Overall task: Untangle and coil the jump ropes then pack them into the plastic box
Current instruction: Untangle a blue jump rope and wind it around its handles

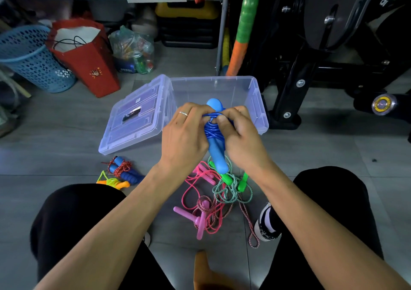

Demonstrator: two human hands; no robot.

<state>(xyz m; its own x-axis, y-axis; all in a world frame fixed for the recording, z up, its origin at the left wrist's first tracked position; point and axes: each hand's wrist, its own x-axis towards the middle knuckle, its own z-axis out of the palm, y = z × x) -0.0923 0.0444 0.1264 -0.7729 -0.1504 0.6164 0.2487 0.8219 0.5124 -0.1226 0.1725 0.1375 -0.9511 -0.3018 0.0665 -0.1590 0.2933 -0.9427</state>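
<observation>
A blue jump rope (pixel 216 154) with light-blue handles is held up in front of the clear plastic box (pixel 255 94), its cord wound round the handles. My left hand (pixel 184 134) grips the wound cord from the left. My right hand (pixel 238 134) pinches the cord at the top of the winding. The box stands open on the floor with its lid (pixel 135 116) lying beside it on the left. Below my hands lies a tangle of a pink rope (pixel 195 194), a green-handled rope (pixel 231 183) and a striped rope (pixel 251 225).
Two coiled ropes lie left of the tangle: one with dark-blue handles (pixel 124 169), one orange and yellow (pixel 113 182). A blue basket (pixel 33 56), a red paper bag (pixel 89 63) and a bag of bottles (pixel 133 49) stand behind. Black exercise equipment (pixel 322 45) fills the right. My knees flank the ropes.
</observation>
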